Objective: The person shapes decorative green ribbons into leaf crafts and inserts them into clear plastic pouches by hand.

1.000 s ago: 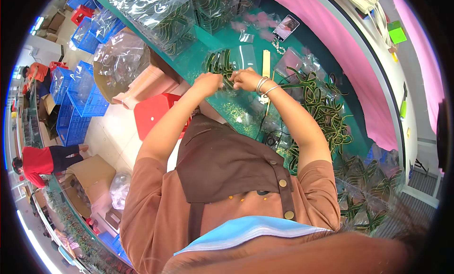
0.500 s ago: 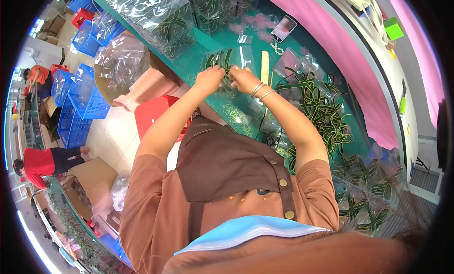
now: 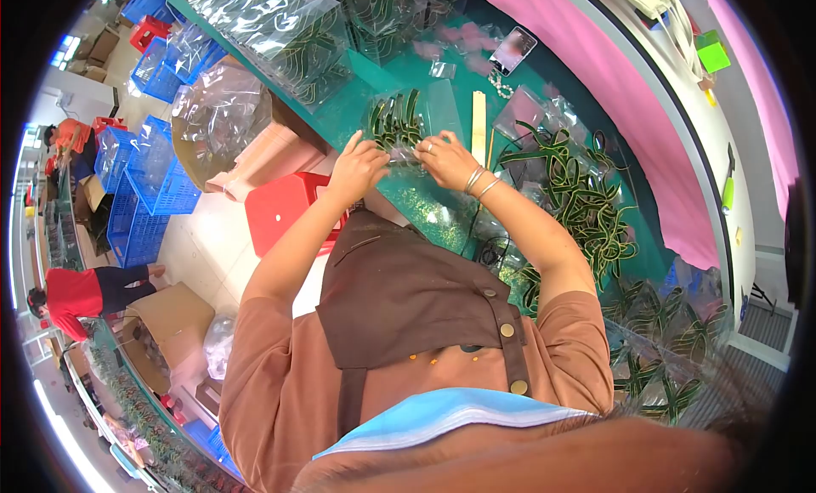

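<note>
A clear plastic bag (image 3: 440,110) lies on the green tabletop, with several dark green, yellow-edged ribbon loops (image 3: 396,123) in a row inside or under it. My left hand (image 3: 360,165) is at the bag's near left corner, fingers curled and forefinger partly raised. It seems to pinch the bag's edge, though the contact is hard to make out. At the near right corner, my right hand (image 3: 445,160), wearing a ring and bracelets, has its fingers closed on the clear plastic.
To the right lies a heap of loose ribbon loops (image 3: 586,204). A wooden ruler-like strip (image 3: 478,123), a phone (image 3: 513,50) and a bead string (image 3: 500,86) are nearby. Filled clear bags (image 3: 280,38) stand at the back left. A red stool (image 3: 285,212) is below the table edge.
Both hands have drawn back toward me and apart, from over the ribbon loops to the bag's near edge. The row of loops is now uncovered.
</note>
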A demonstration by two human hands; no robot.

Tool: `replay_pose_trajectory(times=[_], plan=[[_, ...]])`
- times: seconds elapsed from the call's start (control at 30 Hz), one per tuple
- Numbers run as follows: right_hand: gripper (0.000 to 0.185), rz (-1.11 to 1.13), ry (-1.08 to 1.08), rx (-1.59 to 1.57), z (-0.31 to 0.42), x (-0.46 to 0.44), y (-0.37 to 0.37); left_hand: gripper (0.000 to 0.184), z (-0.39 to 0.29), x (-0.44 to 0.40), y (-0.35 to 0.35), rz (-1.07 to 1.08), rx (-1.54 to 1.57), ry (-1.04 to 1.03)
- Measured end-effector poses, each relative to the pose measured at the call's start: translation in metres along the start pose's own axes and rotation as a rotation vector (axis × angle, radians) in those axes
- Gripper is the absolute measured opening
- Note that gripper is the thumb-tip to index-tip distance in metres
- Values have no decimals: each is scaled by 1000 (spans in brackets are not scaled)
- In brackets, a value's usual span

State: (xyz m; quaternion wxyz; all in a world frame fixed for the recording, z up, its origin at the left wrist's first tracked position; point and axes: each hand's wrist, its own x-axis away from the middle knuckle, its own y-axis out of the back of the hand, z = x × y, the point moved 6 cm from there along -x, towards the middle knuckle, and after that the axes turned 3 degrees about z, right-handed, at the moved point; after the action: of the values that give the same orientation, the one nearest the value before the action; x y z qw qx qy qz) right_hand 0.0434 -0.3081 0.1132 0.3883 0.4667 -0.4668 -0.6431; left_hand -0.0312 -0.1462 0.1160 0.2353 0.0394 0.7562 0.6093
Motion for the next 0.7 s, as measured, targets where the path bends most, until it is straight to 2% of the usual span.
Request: replay_pose_trajectory(times=[0.13,0.37,0.43,0.57,0.63,0.7], plan=[[30,-100,-8,-124,-11,8,-7,19,0,0,-3,-111,-12,9],[36,-154,34,-195,-17,10,-6,15,-3,2,-2,-144,-90,-94],[35,-153,44,-186,-17,8,-3,13,-5,-1,-6,-12,-124,-64],[30,-149,59,-136,-15,6,0,12,-12,-6,-2,16,-129,-14],[28,-147,54,-122,-17,8,-1,11,-26,-13,16,-201,-136,61],[27,-145,50,-110,-17,9,-2,11,-36,-21,9,-190,-143,37]])
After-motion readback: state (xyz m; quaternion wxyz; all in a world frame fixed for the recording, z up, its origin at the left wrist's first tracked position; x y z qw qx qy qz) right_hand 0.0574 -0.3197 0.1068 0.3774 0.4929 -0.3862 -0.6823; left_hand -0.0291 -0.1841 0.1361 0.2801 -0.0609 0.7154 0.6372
